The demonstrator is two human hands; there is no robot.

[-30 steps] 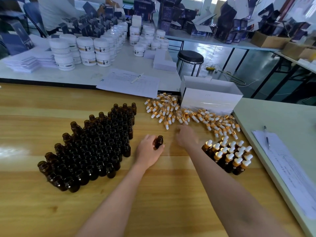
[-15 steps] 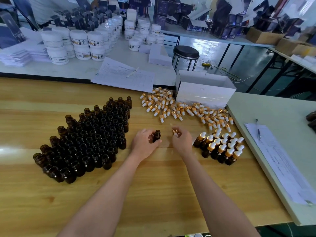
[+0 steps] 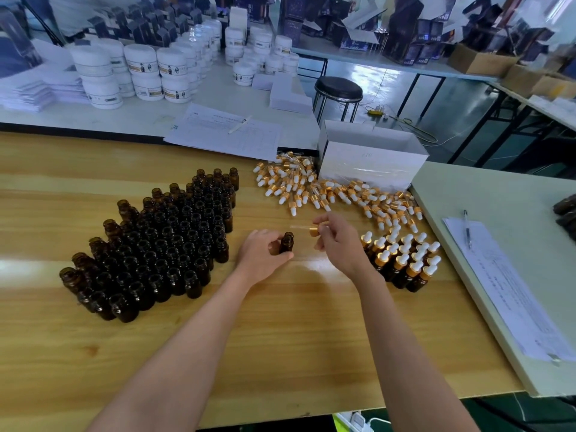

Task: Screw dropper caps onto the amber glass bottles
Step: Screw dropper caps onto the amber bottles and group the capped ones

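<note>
Head view, capping station. Left hand (image 3: 265, 255): fingers curled round one open amber bottle (image 3: 287, 243), upright, at or just above the wooden surface (image 3: 280, 322); cannot tell which. Right hand (image 3: 338, 241): fingertips pinching a gold-collared dropper cap (image 3: 314, 231), held sideways, glass pipette (image 3: 298, 227) pointing left above the bottle mouth, apart from it. Stock: uncapped bottles (image 3: 162, 247) massed at left; loose caps (image 3: 327, 191) heaped beyond, beside a white box (image 3: 371, 157); capped bottles (image 3: 405, 260) grouped at right. Step in hand, by judgement: pipette into neck. Tip cap upright first; lower the thin tube straight down the mouth, clear of the rim; seat collar square; turn against a firm bottle grip; stop at snug to avoid cross-threading.
</note>
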